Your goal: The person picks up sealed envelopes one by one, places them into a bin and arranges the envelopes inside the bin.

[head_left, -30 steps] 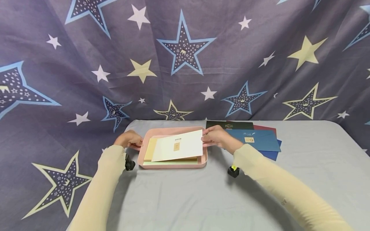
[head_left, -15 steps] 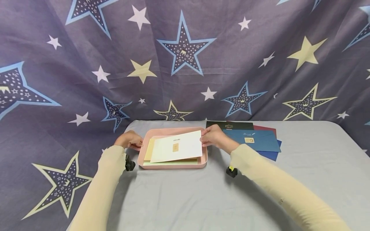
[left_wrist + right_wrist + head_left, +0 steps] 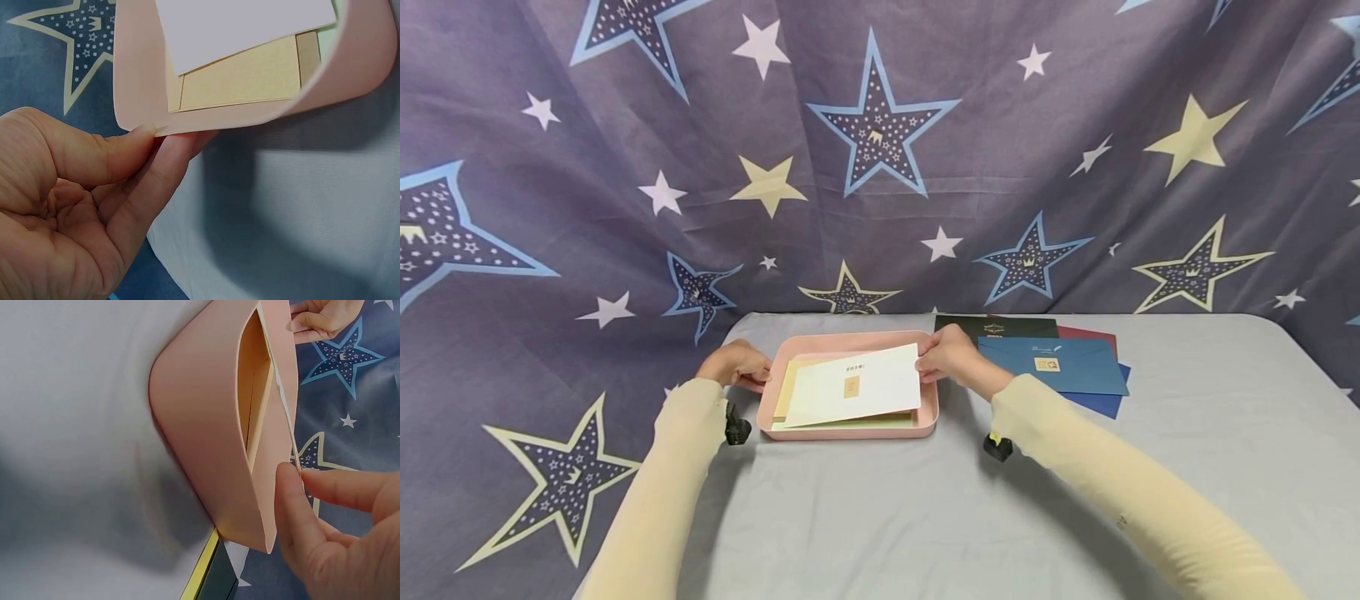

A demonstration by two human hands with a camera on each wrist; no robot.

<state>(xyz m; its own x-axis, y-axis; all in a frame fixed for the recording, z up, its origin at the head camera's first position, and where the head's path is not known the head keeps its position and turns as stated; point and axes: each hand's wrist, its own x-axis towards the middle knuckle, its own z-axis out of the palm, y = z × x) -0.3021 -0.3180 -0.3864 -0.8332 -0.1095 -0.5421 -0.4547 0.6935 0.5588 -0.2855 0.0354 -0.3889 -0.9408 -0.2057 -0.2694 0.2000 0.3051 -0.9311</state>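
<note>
My left hand pinches the left rim of a pink tray, thumb inside and fingers beneath the edge in the left wrist view. On the other side, my right hand pinches the right edge of a white envelope with small dark print and a gold label. This envelope slants over the tray, its right end raised above the rim and its lower left corner down inside. Beneath it show a yellow-tan envelope and a strip of a pale green one, both mostly covered.
Right of the tray lies an overlapping pile: a blue envelope with a gold label on top, a darker blue one, a black one and a red one. A starry curtain hangs behind the grey-covered table.
My right hand has moved slightly left and down, sliding the white envelope further left over the tray. The left hand has stayed on the rim.
</note>
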